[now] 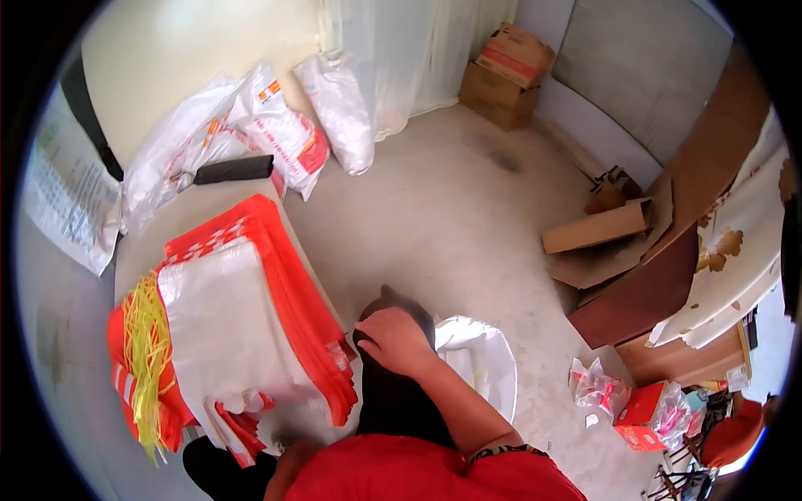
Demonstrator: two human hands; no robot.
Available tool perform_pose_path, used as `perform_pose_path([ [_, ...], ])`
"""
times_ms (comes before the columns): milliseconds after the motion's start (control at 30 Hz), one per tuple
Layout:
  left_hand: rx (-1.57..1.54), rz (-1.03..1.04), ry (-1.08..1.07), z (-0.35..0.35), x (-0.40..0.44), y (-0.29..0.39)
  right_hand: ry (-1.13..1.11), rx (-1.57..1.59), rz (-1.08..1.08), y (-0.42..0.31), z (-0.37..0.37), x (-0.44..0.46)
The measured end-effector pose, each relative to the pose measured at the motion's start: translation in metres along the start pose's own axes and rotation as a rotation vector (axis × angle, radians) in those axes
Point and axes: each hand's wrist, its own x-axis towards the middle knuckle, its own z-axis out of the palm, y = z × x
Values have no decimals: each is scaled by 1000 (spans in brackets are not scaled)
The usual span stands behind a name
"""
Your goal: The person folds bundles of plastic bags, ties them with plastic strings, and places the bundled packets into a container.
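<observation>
Now, right hand (397,342): loose fingers draped over trouser leg (388,405).
Left hand: hidden, can't tell its grip.
Bags (221,305): stacked alongside.

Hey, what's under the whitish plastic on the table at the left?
Red plastic shows beneath the whitish plastic, sticking out along its far and right edges. Whatever lies under its middle is covered, so I can't tell.

The right hand (397,341) rests on a black-clad leg (397,409); plastic bags (221,305) lie stacked nearby.
</observation>
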Motion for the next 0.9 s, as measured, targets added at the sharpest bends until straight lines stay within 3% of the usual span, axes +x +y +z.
perform_pose_path([
  [100, -254, -33, -92, -21, 37, -35, -15, -25, 53, 0, -11, -5],
  [200, -357, -145, -43, 1, 0, -1, -75, -51, 132, -1, -21, -9],
  [300, 840, 519, -72, -25, 37, -37, -4, -50, 101, -4, -27, -12],
  [467, 1032, 818, -88, -39, 100, -85, 58, -60, 54, 8, -21, -17],
  [567, 1036, 661, 8, -19, 95, -72, 92, -106, 36, 8, -19, -18],
  [633, 1231, 638, -79, -9, 47, -29, 90, -90, 46, 4, -21, -15],
  [700, 910, 516, 16, -13, 50, -39, 83, -96, 43, 2, -19, -12],
  [900, 780, 291, -5, 0, 7, -5, 62, -114, 64, -3, -14, -6],
])
